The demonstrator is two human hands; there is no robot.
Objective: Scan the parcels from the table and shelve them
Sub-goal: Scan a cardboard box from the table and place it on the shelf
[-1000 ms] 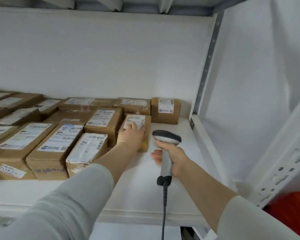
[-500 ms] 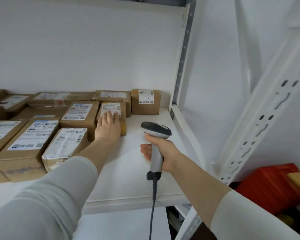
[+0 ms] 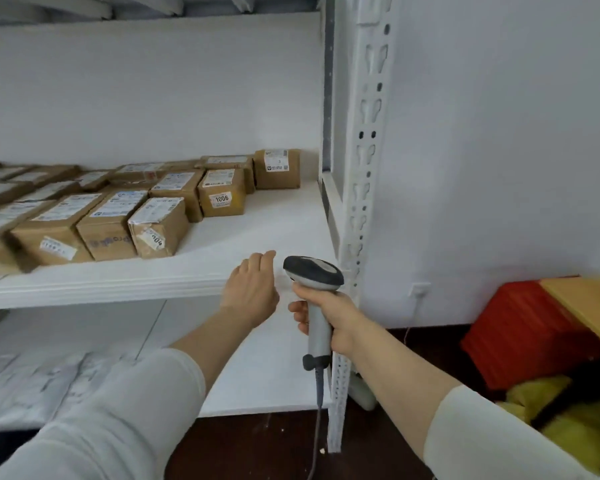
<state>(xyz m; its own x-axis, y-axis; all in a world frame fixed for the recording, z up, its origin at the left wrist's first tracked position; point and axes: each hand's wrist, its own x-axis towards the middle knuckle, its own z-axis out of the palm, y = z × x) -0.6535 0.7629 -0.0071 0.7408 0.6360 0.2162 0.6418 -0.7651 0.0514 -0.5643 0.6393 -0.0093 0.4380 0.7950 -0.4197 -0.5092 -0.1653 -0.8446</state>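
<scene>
Several brown cardboard parcels with white labels stand in rows on the white shelf (image 3: 257,244). The one marked 1006 (image 3: 222,194) sits at the right end of its row, with another small parcel (image 3: 278,168) behind it against the wall. My left hand (image 3: 253,289) hangs in front of the shelf edge, fingers loosely curled, holding nothing. My right hand (image 3: 329,317) grips the handle of a grey and white barcode scanner (image 3: 314,275), head pointing left, its cable dangling down.
A white perforated shelf post (image 3: 364,168) rises just right of the scanner. A lower shelf (image 3: 257,375) holds grey plastic mail bags (image 3: 32,386) at the left. A red crate (image 3: 520,334), a wooden table corner (image 3: 589,306) and yellow fabric (image 3: 568,410) lie at the right.
My left hand has let go of the 1006 parcel and drawn back off the shelf. Both hands have pulled toward me, and the view has swung right and lower.
</scene>
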